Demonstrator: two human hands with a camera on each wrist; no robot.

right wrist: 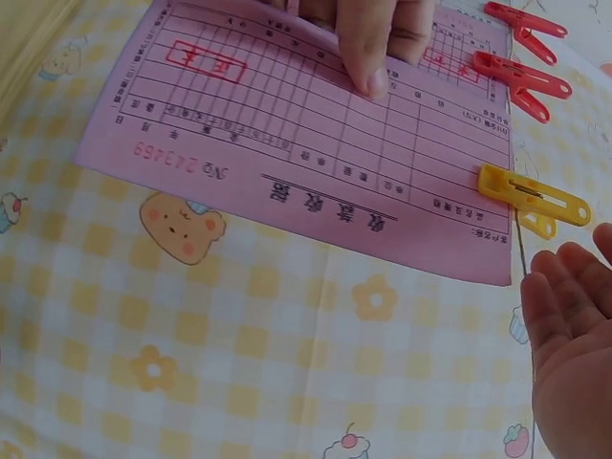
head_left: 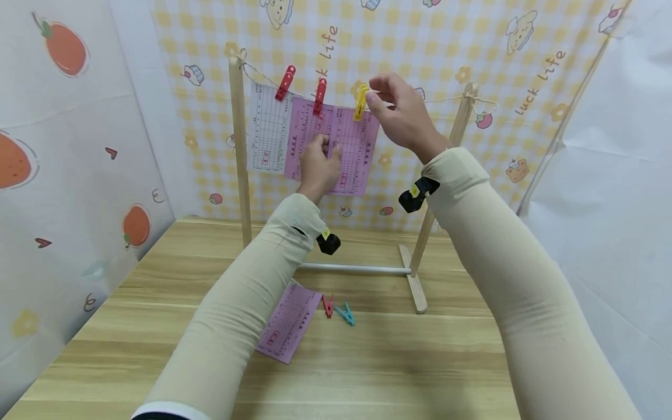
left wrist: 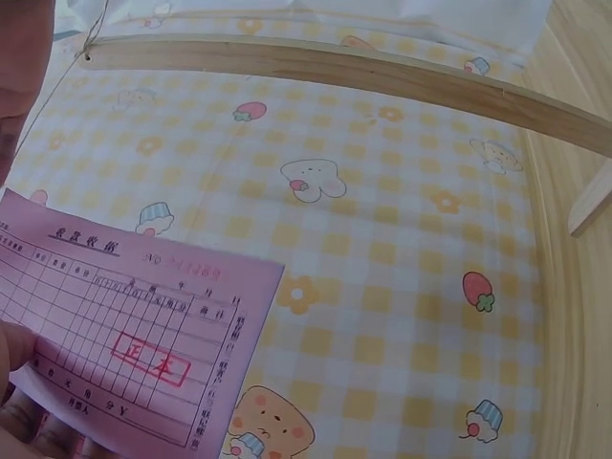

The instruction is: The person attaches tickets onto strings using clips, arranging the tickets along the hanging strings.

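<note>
Empty, fingers relaxed, the right hand [head_left: 401,114] hovers just right of the near-upright yellow clip [head_left: 360,104]; the left hand [head_left: 320,166] pinches the pink slip [head_left: 357,140].

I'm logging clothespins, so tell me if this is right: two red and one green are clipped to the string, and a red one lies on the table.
Not quite: the third clothespin on the string is yellow, not green, as the head view shows. The two red clothespins there and the red one on the table are right.
</note>
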